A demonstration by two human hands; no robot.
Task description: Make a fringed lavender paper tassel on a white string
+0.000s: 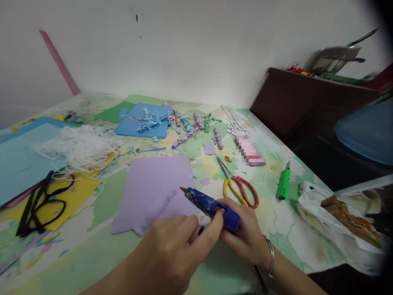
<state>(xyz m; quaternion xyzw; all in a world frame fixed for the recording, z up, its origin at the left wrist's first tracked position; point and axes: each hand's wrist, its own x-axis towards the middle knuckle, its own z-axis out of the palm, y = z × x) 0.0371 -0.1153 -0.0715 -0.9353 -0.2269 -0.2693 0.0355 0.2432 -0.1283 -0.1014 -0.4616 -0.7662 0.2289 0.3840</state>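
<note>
My right hand (245, 229) is wrapped round a blue hot glue gun (205, 205), whose bare nozzle points up and left over a lilac sheet (156, 180). My left hand (175, 250) sits close beside it. Its index finger reaches across to the gun's red switch while the other fingers are curled under; whether they hold something is hidden. Fringed cuts run along the sheet's near part, by my left knuckles. Beyond the gun lie scissors (238, 180) with one red and one yellow handle, blades partly apart.
A green utility knife (284, 182) with its blade out lies right. White string (81, 145) and black glasses (46, 205) are left. Blue sheets (144, 121) and fringed paper rolls (186, 139) lie at the back. A plastic bag with food (346, 217) stands at the right edge.
</note>
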